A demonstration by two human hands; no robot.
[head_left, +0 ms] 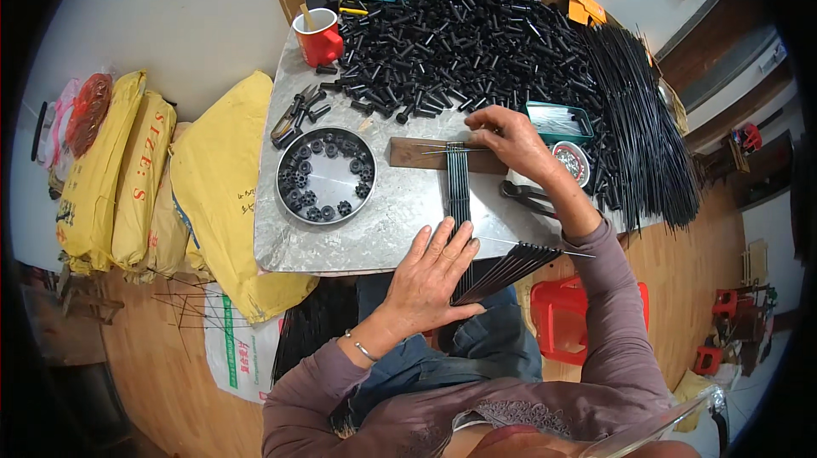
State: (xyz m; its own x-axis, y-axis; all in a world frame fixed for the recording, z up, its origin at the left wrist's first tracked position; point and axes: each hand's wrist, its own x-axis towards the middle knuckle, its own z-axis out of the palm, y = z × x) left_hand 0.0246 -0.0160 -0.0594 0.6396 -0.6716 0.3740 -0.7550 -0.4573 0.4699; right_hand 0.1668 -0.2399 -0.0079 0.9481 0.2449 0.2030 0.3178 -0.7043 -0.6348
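Note:
My left hand (430, 279) lies with its fingers stretched out over a row of thin black rods (458, 186), near the table's front edge. The rods run side by side up to a dark wooden block (417, 152), where their far ends rest. Thin pale wires cross those ends. Above the block's right part is my right hand (511, 143), thumb and forefinger bent together; whatever is between them is too small to make out. More black rods (515, 269) fan out to the right of my left hand, with a thin metal wire through them.
Left of the block sits a round metal tin (327, 215) with black ribbed parts. Black plastic tubes (459, 41) are heaped behind, beside a red mug (320, 39). Pliers (528, 196), a green tray of wires (557, 120) and a bundle of black rods (638, 117) are at right.

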